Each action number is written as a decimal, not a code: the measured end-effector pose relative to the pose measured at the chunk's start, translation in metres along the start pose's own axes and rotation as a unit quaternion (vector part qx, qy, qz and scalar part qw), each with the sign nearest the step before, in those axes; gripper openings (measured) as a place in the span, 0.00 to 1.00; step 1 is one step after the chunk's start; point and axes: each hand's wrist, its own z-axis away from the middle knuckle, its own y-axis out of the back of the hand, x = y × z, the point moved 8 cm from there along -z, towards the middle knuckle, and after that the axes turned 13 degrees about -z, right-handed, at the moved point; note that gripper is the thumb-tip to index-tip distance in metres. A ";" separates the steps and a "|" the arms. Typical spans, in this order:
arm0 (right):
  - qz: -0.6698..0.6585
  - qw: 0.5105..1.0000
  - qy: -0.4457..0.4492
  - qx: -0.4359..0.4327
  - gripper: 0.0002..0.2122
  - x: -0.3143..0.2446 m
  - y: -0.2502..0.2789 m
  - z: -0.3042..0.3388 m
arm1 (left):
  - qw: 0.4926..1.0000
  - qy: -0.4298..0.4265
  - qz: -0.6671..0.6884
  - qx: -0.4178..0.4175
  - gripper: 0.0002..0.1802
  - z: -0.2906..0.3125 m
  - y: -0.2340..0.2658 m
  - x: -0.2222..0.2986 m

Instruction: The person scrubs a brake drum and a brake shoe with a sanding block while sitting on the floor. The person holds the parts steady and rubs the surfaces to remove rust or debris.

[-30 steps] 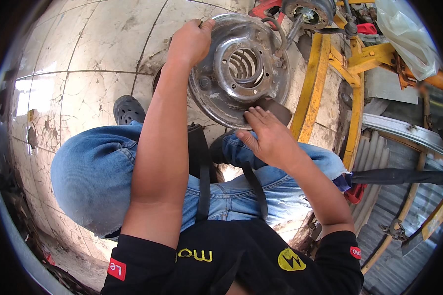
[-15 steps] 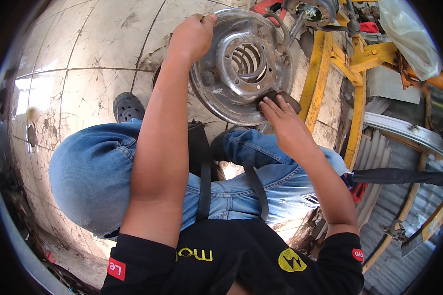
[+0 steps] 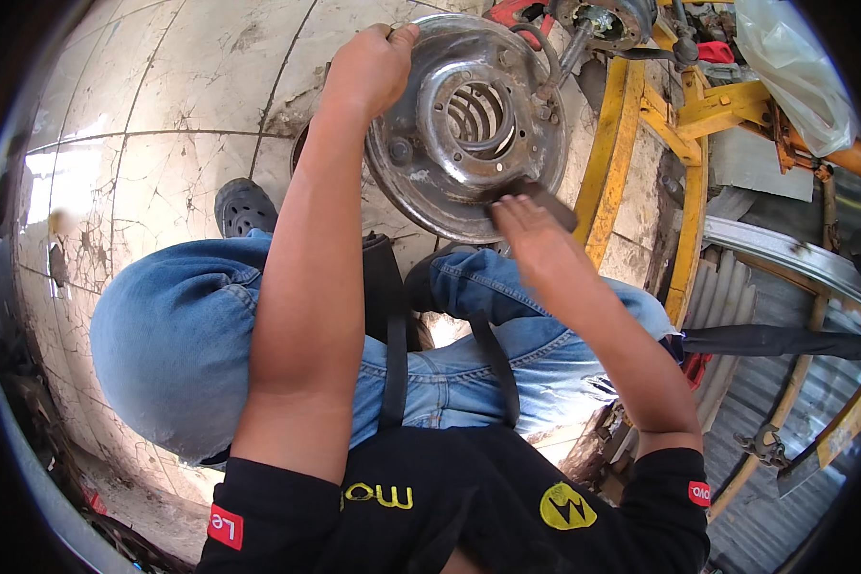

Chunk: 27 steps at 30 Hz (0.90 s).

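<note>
A round, greasy metal brake backing plate [image 3: 407,182] leans up in front of me, with a large hole at its centre and smaller bolt holes round it. Through the hole a coil spring [image 3: 478,115] shows behind the plate. My left hand [image 3: 371,67] is closed on the plate's upper left rim, thumb on the near face. At the lower right of the plate, my right hand [image 3: 536,239] presses a dark, flat, folded piece [image 3: 545,203], like sandpaper or a pad, on the metal. Motion blurs these fingers slightly, and the piece's underside is hidden.
To the right stands a yellow metal frame [image 3: 614,163], close to my right hand. Behind the plate lie a red tool [image 3: 518,13] and a greasy hub part [image 3: 607,24]. A clear plastic bag [image 3: 794,77] hangs at far right. Cracked tiles [image 3: 191,86] cover the floor.
My right hand has slid the dark piece a little left across the plate's lower part. The left hand keeps its grip on the rim.
</note>
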 end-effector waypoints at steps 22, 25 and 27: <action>-0.104 0.994 -0.016 -0.010 0.23 -0.001 0.008 -0.001 | 1.000 0.005 0.002 -0.020 0.32 0.004 0.001 0.003; -0.161 0.987 0.013 -0.008 0.22 -0.018 0.010 -0.002 | 1.000 0.010 0.004 -0.005 0.32 0.002 0.002 -0.001; -0.187 0.982 0.006 -0.027 0.22 -0.019 0.012 -0.005 | 1.000 0.009 0.000 -0.010 0.32 0.002 0.002 -0.001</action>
